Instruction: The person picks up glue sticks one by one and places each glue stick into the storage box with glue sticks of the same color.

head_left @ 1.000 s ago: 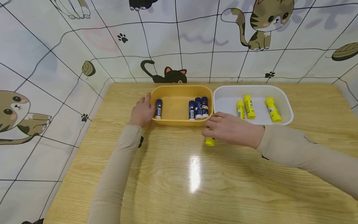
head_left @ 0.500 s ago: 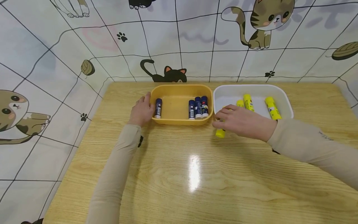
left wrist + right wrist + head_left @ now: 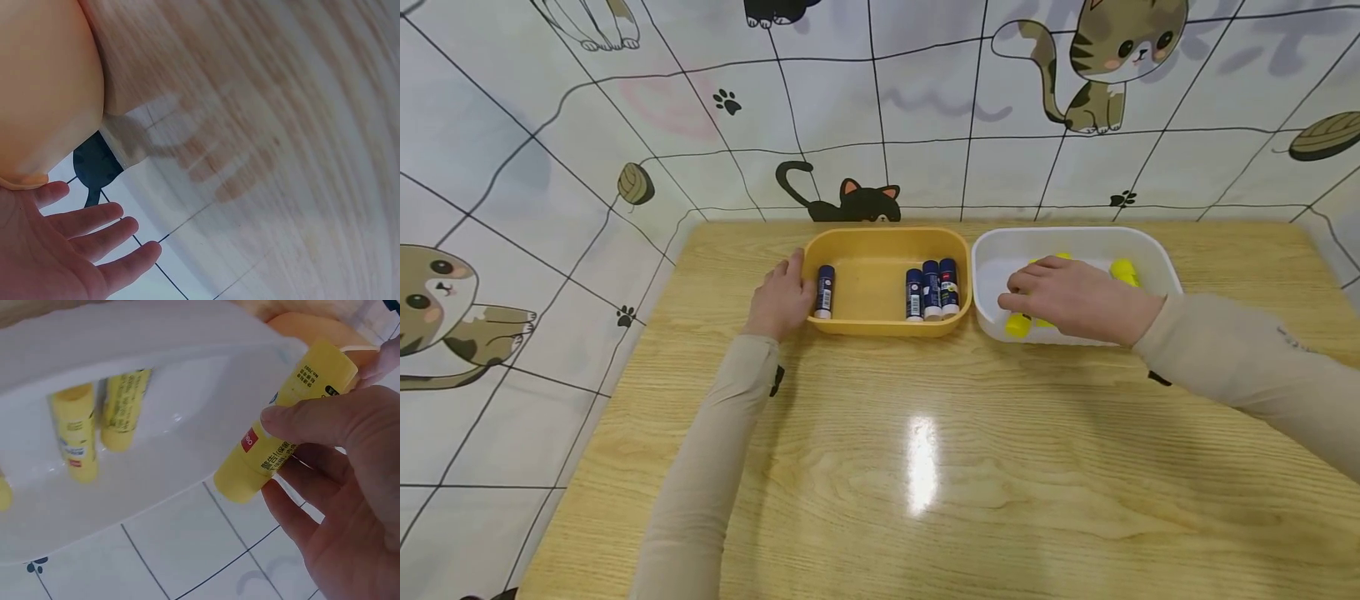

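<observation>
My right hand is over the left part of the white tray. Thumb and fingers pinch a yellow glue stick, which tilts beside the tray wall in the right wrist view. Two more yellow glue sticks, one beside another, lie inside, and part of a third shows at the edge. At the orange tray, my left hand touches the left outer wall, its fingers extended. That tray holds a navy glue stick at left and several navy ones at right.
Both trays stand side by side on a wooden table, near its back edge. A wall with printed cats and grid lines rises behind, and another on the left.
My right hand has carried the yellow glue stick rightward and away from me, from in front of the gap between the trays to over the white tray. The left hand has stayed put.
</observation>
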Tool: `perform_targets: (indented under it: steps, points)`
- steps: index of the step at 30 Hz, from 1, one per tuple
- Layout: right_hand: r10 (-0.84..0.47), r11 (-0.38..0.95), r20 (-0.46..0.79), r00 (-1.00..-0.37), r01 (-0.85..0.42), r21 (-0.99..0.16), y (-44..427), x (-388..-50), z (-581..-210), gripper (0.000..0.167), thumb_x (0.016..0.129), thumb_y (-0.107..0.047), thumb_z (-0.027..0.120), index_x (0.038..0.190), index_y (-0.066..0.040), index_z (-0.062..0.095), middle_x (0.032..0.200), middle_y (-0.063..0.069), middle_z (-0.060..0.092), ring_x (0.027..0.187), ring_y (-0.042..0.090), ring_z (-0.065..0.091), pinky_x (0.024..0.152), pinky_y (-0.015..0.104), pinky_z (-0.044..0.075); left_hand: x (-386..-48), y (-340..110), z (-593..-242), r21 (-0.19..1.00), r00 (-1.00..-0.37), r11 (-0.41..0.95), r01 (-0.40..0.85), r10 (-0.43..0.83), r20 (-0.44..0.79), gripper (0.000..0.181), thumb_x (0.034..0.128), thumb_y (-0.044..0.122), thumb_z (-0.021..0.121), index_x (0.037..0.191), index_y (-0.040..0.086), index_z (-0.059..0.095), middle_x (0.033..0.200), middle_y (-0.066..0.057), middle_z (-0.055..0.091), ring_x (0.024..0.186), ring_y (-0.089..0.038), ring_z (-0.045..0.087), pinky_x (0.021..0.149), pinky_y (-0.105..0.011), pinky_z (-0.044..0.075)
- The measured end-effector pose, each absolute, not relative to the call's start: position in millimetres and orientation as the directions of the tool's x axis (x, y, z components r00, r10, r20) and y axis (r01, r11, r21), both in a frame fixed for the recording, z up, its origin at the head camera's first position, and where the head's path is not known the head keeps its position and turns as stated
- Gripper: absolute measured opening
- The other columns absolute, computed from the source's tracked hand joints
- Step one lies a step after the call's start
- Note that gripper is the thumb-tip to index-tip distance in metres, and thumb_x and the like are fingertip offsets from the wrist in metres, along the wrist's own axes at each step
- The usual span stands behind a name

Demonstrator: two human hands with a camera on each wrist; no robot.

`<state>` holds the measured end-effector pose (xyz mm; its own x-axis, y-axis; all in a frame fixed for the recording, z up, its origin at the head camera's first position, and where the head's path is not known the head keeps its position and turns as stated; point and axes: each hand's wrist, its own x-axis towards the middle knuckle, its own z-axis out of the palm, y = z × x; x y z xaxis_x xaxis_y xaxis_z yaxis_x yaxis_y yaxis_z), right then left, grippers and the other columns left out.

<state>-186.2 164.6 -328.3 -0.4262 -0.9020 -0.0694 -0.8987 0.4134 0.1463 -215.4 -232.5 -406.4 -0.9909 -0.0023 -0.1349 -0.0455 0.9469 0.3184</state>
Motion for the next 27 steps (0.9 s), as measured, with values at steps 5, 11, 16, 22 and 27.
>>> perform_targets:
  steps: [5,11,16,22,27]
  points:
    - [-0.903,0.407,-0.072,-0.424,-0.896,0.176,170.2,-198.2,-332.0,0.033,0.076,0.008,0.076,0.101,-0.007,0.059,0.099,0.011,0.06,0.093,0.03,0.059,0.087,0.045,0.047,-214.9,-231.5,-405.7,0.317,-0.992,0.948,-0.041,0.0,-0.129,0.059,0.099,0.03,0.029,0.154,0.012,0.016,0.151,-0.025,0.028,0.135,-0.044,0.03,0.104,-0.061,0.029]
    - [-0.9,0.394,-0.124,-0.418,-0.902,0.177,169.2,-208.1,-337.9,0.03,0.078,0.006,0.074,0.103,-0.008,0.063,0.096,0.011,0.061,0.09,0.029,0.058,0.084,0.044,0.047,-214.7,-230.4,-404.7,0.304,-0.992,0.952,-0.034,0.005,-0.127,0.059,0.099,0.029,0.028,0.154,0.011,0.016,0.15,-0.025,0.03,0.134,-0.044,0.032,0.103,-0.06,0.031]
    - [-0.896,0.357,-0.214,-0.389,-0.918,0.173,165.0,-216.4,-349.3,0.038,0.072,0.006,0.079,0.101,-0.01,0.062,0.088,0.007,0.059,0.086,0.026,0.058,0.081,0.042,0.048,-214.2,-230.1,-404.9,0.301,-0.992,0.953,-0.037,0.002,-0.129,0.059,0.099,0.029,0.028,0.154,0.011,0.016,0.15,-0.024,0.03,0.134,-0.044,0.033,0.103,-0.06,0.031]
    - [-0.9,0.286,-0.289,-0.325,-0.943,0.171,160.5,-221.6,-362.7,0.027,0.076,0.004,0.077,0.095,-0.011,0.063,0.083,0.004,0.057,0.08,0.022,0.054,0.076,0.039,0.048,-212.1,-230.3,-405.3,0.302,-0.991,0.953,-0.042,0.0,-0.137,0.059,0.0991,0.029,0.028,0.154,0.011,0.016,0.15,-0.024,0.03,0.134,-0.043,0.033,0.103,-0.061,0.031]
    - [-0.893,0.277,-0.319,-0.318,-0.946,0.167,157.1,-224.3,-368.2,0.019,0.08,0.0,0.074,0.09,-0.014,0.065,0.082,0.001,0.058,0.078,0.019,0.054,0.075,0.036,0.048,-212.1,-229.8,-405.8,0.299,-0.991,0.953,-0.039,0.001,-0.133,0.059,0.0992,0.029,0.028,0.154,0.011,0.017,0.149,-0.023,0.032,0.132,-0.043,0.035,0.102,-0.06,0.032]
